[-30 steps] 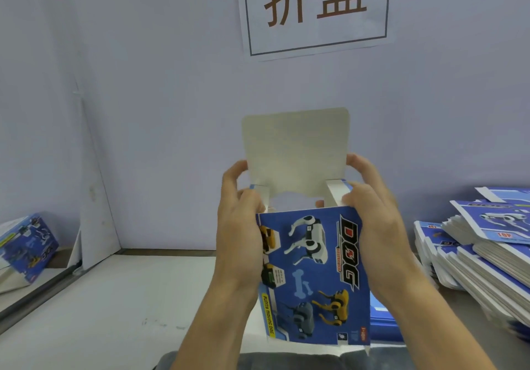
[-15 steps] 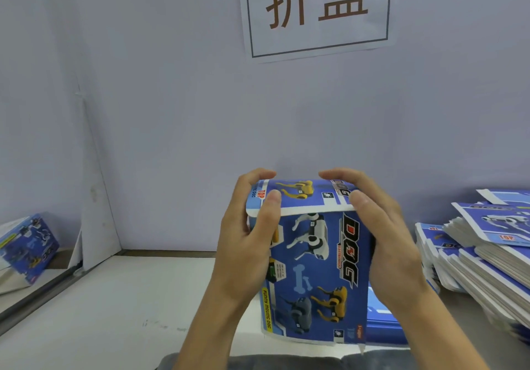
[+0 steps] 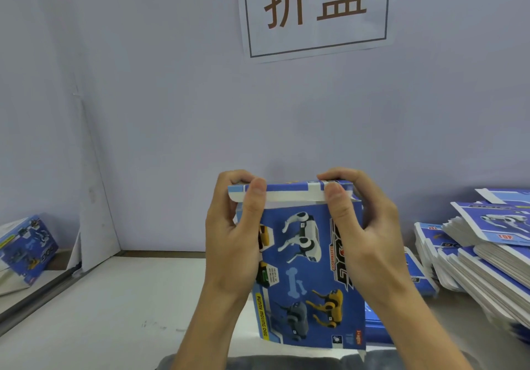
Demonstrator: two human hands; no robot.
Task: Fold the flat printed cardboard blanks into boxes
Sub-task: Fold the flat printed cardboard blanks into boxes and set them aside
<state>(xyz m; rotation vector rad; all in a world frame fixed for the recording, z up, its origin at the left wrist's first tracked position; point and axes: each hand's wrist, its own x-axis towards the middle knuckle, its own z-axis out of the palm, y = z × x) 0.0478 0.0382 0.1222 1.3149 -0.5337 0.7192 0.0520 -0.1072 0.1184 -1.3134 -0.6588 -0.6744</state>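
Both hands [image 3: 235,234] [image 3: 370,226] round box [image 3: 309,278] (contents unseen).

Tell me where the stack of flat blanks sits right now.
In the head view, the stack of flat blanks lies at the right edge of the table, beside the right hand.

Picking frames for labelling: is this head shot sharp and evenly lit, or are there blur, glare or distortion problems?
Head view: soft, even light, no glare; the box print and both hands, left hand and right hand, are sharp; the stack of flat blanks at the right edge smears slightly; wide-angle bending shows at the left wall corner.
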